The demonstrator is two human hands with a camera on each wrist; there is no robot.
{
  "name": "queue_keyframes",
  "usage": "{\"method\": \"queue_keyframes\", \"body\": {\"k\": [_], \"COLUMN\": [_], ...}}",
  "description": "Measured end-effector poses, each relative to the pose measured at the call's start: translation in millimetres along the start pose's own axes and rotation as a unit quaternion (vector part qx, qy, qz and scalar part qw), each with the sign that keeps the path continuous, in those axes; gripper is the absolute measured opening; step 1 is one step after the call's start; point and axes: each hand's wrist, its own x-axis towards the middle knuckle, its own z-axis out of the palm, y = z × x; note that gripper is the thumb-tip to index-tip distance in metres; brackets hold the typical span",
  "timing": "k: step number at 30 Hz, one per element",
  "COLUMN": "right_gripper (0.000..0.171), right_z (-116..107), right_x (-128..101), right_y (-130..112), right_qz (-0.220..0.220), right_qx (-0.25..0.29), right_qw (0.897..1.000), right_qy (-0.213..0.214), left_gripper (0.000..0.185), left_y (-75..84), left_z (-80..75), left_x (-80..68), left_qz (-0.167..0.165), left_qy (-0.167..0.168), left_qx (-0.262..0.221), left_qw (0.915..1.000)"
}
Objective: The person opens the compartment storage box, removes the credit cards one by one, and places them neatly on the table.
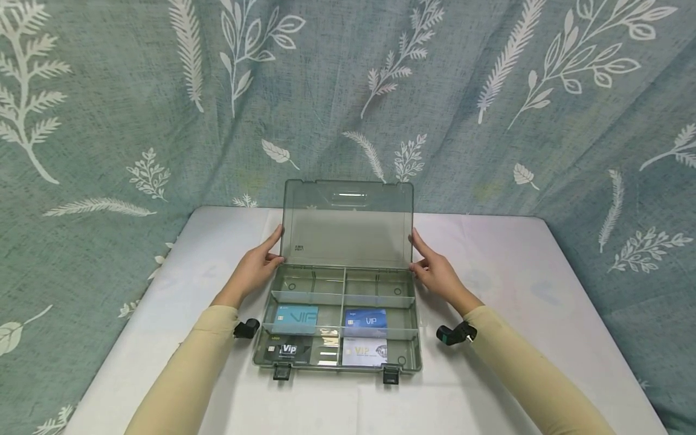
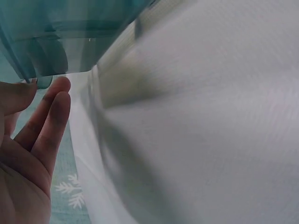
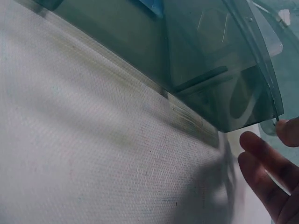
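A translucent grey-green plastic organizer box (image 1: pixel 382 367) sits in the middle of the table, its clear lid (image 1: pixel 348 235) raised at the back. My left hand (image 1: pixel 254 273) touches the left edge of the lid and the box's rear corner with its fingertips. On the opposite side my right hand (image 1: pixel 439 275) does the same at the right edge. Inside the front compartments lie a light-blue card (image 1: pixel 296 317), a darker blue card (image 1: pixel 365 319), a black card (image 1: pixel 288 351) and a white card (image 1: pixel 365 351). In the right wrist view several straight fingers (image 3: pixel 268 170) stand apart from the box.
The table has a white cloth (image 1: pixel 495 302). Behind and beside it hangs a green-blue curtain (image 1: pixel 326 78) with white leaf patterns, close to the table's rear edge. Two black latches hang at the box front, the left latch (image 1: pixel 281 372) and the right latch (image 1: pixel 390 376).
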Motion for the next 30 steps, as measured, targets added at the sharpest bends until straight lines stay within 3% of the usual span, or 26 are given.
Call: {"method": "queue_keyframes", "body": {"k": [11, 30], "right_gripper": [0.074, 0.060], "right_z": [1.0, 3.5], "right_x": [2.0, 5.2], "right_y": [1.6, 5.0], "right_qz": [0.032, 0.079], "right_qx": [0.016, -0.008], "right_qw": [0.999, 0.993], "right_qy": [-0.029, -0.083], "left_gripper": [0.068, 0.061], "left_y": [-7.2, -12.9], "left_z": [6.3, 8.8], "left_x": [-4.1, -4.2], "left_qz": [-0.004, -0.023], "left_qy": [0.011, -0.025], "left_qx": [-0.005, -0.027], "left_qw": [0.9999, 0.9990]}}
